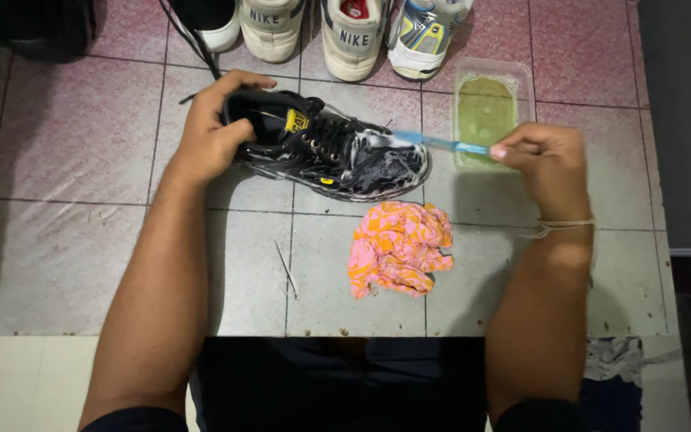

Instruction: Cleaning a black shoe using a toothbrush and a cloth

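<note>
A black sneaker [325,152] lies on its side on the tiled floor, its toe covered in white soap foam. My left hand [213,128] grips its heel end. My right hand [544,160] holds a blue toothbrush [441,143] by the handle. The brush head rests on the foamy toe of the shoe. A thin string bracelet circles my right wrist.
A crumpled pink and orange cloth [397,248] lies just in front of the shoe. A clear plastic tub of greenish liquid [485,108] stands behind my right hand. Several other sneakers [352,32] line the far edge. A thin stick [286,270] lies on the tiles.
</note>
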